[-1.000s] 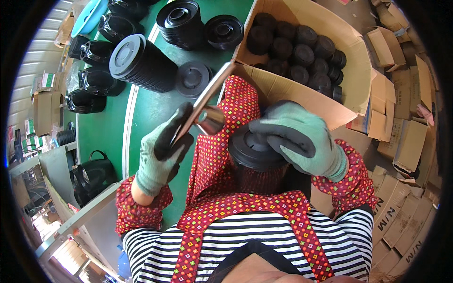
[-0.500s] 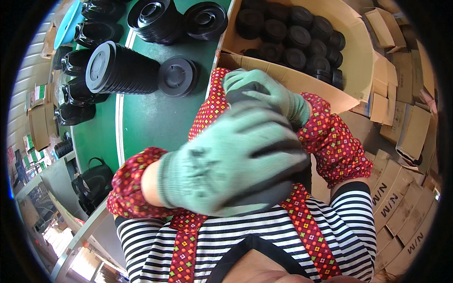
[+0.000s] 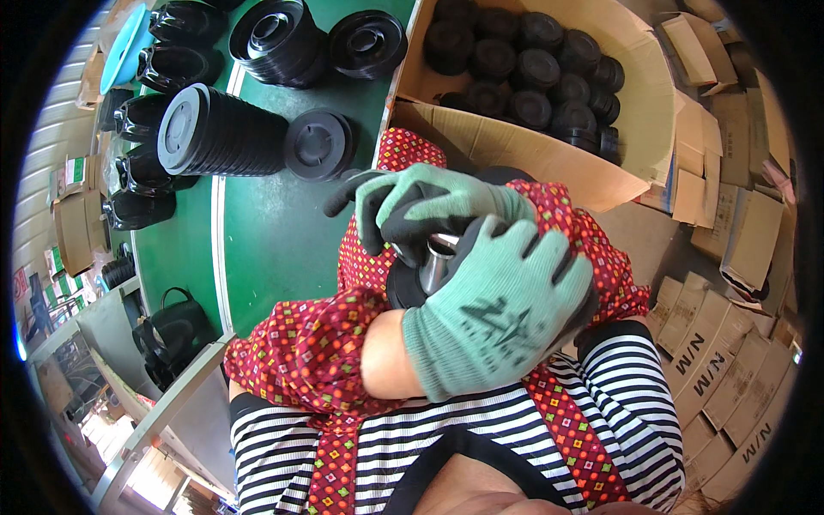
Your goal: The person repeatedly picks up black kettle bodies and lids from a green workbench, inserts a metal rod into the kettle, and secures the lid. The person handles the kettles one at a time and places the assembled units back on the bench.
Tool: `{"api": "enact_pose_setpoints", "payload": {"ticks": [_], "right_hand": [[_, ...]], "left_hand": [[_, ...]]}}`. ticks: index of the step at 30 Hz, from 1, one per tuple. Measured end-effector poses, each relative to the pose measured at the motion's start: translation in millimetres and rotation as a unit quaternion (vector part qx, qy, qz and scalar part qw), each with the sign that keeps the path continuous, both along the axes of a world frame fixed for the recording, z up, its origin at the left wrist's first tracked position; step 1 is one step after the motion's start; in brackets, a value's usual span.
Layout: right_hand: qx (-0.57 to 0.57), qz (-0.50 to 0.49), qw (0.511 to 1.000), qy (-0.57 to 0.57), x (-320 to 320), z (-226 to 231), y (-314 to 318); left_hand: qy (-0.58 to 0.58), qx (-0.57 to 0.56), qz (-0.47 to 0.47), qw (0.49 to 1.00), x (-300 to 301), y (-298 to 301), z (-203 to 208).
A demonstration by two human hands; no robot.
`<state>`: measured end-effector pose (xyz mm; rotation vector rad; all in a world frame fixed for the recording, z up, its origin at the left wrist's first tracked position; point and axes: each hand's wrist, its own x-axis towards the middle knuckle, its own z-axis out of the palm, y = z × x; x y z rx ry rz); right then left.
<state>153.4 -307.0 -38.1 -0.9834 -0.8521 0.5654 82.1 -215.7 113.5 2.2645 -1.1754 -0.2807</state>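
Note:
In front of my lap, my gloved left hand has its fingers closed round a shiny metal cylinder. Close above it, my gloved right hand is curled, its fingertips near the same cylinder. One finger of that hand sticks out to the left. What it grips, if anything, is hidden by the fingers. Below the cylinder, a dark round black part shows against the red patterned cloth; the left hand covers some of it. Both gloves are green with dark palms and fingertips.
On the green table, a long stack of black round lids lies on its side by a short stack. Black ringed discs stand behind. An open carton at upper right holds several black round stacks. Glossy black bowls line the left.
My left hand has swung right, below the right hand. The right hand has dropped nearer and moved left, one finger extending. The metal cylinder and black part now show between them.

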Motion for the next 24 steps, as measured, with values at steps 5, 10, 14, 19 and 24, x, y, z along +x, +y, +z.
{"api": "enact_pose_setpoints", "payload": {"ticks": [5,10,14,19,24], "right_hand": [[-0.083,-0.252,0.923,-0.278,-24,26,-13],[-0.385,-0.215,0.85,-0.289,-32,86,-57],[-0.359,-0.126,0.879,-0.288,-11,76,-57],[-0.329,-0.075,0.881,-0.33,7,86,-66],[-0.302,-0.103,0.91,-0.264,2,53,-50]], "left_hand": [[0.082,-0.233,-0.104,0.964,4,34,-4],[0.243,-0.469,-0.179,0.83,18,92,-45],[0.327,-0.452,-0.154,0.816,34,100,-33],[0.266,-0.231,0.051,0.935,38,88,51],[0.057,0.054,0.078,0.994,40,56,84]]}}
